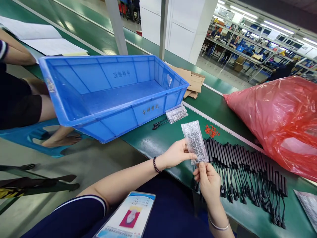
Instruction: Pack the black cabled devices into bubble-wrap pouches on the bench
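Note:
My left hand (177, 153) grips a clear bubble-wrap bag (194, 140) by its side, thumb across the front. At the bag's lower edge my right hand (208, 178) pinches with thumb and fingers. Whether something lies inside that bag I cannot make out. To the right stands a long row of black rectangular modules with cables (237, 158), their plug ends toward me. Just beyond the bag lies a small heap of orange-red rings (212, 131). Farther left, another bubble-wrap bag (176, 114) rests against the blue crate, with black cables sticking out of it.
A large blue plastic crate (123, 114) sits over the table's left edge. Flattened cardboard (195, 81) lies behind it. A big red plastic bag (277, 115) bulges at the right, near more bubble wrap (308, 205). Another person (17, 86) sits at the far left beside open papers (47, 38).

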A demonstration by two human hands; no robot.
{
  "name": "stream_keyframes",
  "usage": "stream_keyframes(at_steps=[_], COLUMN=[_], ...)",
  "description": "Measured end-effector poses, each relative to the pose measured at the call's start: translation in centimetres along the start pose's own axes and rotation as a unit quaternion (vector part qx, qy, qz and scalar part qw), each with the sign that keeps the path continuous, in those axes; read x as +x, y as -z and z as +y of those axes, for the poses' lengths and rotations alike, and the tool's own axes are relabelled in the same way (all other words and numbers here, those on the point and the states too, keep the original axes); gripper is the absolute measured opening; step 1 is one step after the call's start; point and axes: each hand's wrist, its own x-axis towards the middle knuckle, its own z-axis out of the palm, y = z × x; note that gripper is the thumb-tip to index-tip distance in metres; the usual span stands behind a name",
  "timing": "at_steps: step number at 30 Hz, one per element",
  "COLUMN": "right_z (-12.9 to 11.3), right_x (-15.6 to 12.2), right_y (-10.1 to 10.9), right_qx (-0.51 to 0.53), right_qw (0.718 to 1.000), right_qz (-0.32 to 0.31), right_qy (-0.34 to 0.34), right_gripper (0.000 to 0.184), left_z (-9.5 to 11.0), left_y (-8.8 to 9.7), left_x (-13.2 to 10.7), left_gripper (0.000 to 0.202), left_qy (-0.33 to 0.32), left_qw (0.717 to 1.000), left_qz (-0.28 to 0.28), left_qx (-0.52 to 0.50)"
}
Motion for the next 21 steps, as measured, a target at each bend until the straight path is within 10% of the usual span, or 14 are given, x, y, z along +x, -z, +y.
stream_keyframes(at_steps=[4,9,16,21], right_z=[0.2,0.7,1.2,1.6], right_x=[-0.6,-1.4,-0.3,1.3], right_y=[0.1,-1.1,0.9,1.2], right_qx=[-0.073,-0.094,-0.184,-0.371], right_qw=[0.995,0.991,0.981,0.922], right_qz=[-0.069,-0.094,-0.046,0.008], right_qy=[0.016,0.013,0.035,0.11], right_gripper=[0.034,0.039,0.029,0.023], left_z=[0.0,0.2,7.8,8.2], left_y=[1.0,0.9,6.0,10.5], left_x=[-0.2,0.2,6.2,11.5], left_gripper=[0.038,0.025,0.009,0.019], left_qy=[0.001,0.075,0.107,0.127], left_qw=[0.998,0.992,0.969,0.841], left_qz=[0.044,-0.038,-0.043,0.055], left_qx=[0.044,0.091,0.217,0.523])
